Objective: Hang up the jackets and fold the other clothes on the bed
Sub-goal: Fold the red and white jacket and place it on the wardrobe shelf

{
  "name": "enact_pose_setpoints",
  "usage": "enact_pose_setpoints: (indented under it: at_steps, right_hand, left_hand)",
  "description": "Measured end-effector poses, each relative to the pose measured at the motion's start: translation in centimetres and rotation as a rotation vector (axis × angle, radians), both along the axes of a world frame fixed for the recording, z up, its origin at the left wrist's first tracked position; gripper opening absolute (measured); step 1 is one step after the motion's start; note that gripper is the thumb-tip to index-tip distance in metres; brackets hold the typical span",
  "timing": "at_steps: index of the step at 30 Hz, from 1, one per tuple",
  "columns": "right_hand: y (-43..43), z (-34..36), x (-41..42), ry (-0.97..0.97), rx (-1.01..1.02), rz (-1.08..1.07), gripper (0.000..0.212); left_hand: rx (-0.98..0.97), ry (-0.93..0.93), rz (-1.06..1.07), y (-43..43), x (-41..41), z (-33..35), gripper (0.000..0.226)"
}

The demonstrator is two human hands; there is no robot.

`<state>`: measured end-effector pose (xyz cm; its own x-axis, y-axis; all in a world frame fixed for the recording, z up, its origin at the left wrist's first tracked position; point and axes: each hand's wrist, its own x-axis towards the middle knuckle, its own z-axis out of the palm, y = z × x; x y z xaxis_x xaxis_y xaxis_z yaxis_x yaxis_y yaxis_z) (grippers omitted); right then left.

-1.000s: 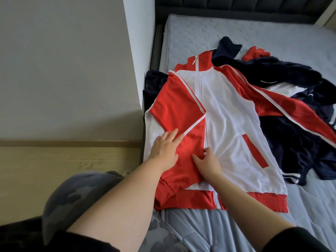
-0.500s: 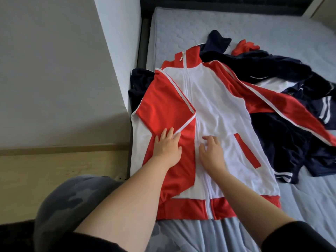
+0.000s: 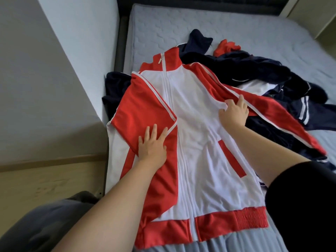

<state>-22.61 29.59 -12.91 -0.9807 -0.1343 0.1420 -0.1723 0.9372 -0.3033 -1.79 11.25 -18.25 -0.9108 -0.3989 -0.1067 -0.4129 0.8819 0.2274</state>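
A red and white zip-up jacket lies face up and zipped along the near side of the bed. Its left sleeve is folded in over the chest. My left hand rests flat on that folded sleeve, fingers straight. My right hand lies at the jacket's right armpit, with its fingers spread on the red right sleeve, which stretches out to the right. Dark navy clothes with white stripes lie heaped under and beyond the jacket.
A small red garment sits at the far end of the navy heap. A grey-white wall block and a wooden ledge border the bed on the left. Bare quilted mattress stretches beyond the clothes to a dark headboard.
My right hand has moved from the jacket's middle up and right to the right armpit and sleeve. My left hand stays pressed on the folded left sleeve. The camera has come closer.
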Motion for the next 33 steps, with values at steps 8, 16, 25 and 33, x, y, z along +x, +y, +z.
enact_pose_setpoints:
  at_steps: [8, 16, 25, 33]
  right_hand:
    - [1.0, 0.7, -4.3, -0.198, 0.277, -0.101, 0.048]
    - [1.2, 3.3, -3.9, 0.147, 0.233, -0.032, 0.019]
    - [-3.2, 5.7, 7.3, -0.444, -0.281, 0.559, 0.032]
    - [-0.1, 1.3, 5.9, -0.28, 0.481, 0.38, 0.047]
  left_hand:
    - [0.093, -0.02, 0.023, -0.4, -0.7, -0.6, 0.068]
    - [0.125, -0.039, 0.009, -0.8, -0.5, -0.3, 0.069]
    - [0.161, -0.033, -0.02, -0.6, 0.5, 0.8, 0.071]
    - [0.295, 0.246, -0.011, 0.0, 1.6, 1.7, 0.057]
